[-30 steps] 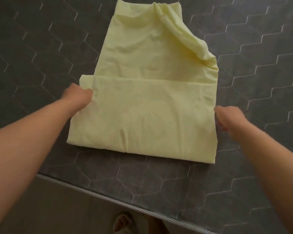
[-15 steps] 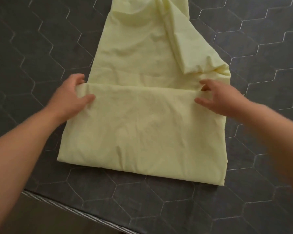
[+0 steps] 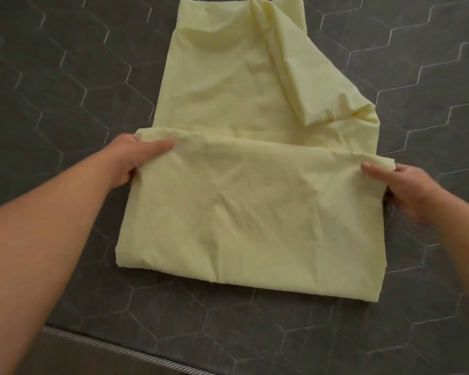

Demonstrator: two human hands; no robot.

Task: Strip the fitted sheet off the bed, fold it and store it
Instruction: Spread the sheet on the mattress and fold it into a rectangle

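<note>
right hand [image 3: 406,190] now pinching sheet [image 3: 255,212] corner, left hand [image 3: 130,161] still gripping

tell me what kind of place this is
Probably a bedroom: a bare grey mattress with hexagon quilting and a corded edge, and a pale yellow sheet half folded on it, gripped by the left hand and right hand.

Dark grey hexagon-quilted mattress [image 3: 65,104] lies under and outward of the left hand [image 3: 127,161]. Its corded edge trim [image 3: 119,349] runs nearer the person than that hand.
</note>
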